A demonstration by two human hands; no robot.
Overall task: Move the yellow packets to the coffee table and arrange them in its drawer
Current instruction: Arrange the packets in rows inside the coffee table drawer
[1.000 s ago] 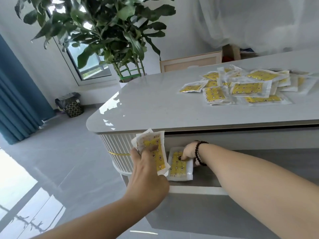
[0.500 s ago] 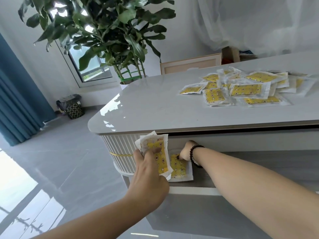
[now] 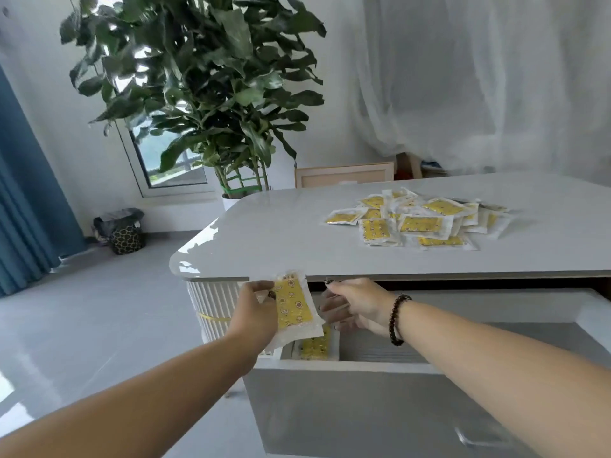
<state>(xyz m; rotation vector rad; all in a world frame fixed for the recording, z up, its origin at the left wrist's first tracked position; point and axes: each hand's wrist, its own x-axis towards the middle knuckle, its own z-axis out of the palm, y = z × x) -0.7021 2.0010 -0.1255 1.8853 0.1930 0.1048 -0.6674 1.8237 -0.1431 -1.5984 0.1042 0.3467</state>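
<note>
Pinching a yellow packet (image 3: 294,305), the left grip (image 3: 258,312) stays closed; the right grip (image 3: 355,304) beside it hangs open, empty.

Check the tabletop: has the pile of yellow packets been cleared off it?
No, a pile of yellow packets lies on the coffee table.

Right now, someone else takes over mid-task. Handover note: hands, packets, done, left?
Left hand: grip shut on a small stack of yellow packets, held above the open drawer.
Right hand: open and empty, fingers reaching toward that stack.
Done: at least one packet in the drawer lies flat at its left end.
Left: place the held stack beside it, then move the pile on the table top down and line it up. The drawer's right part is bare.
</note>
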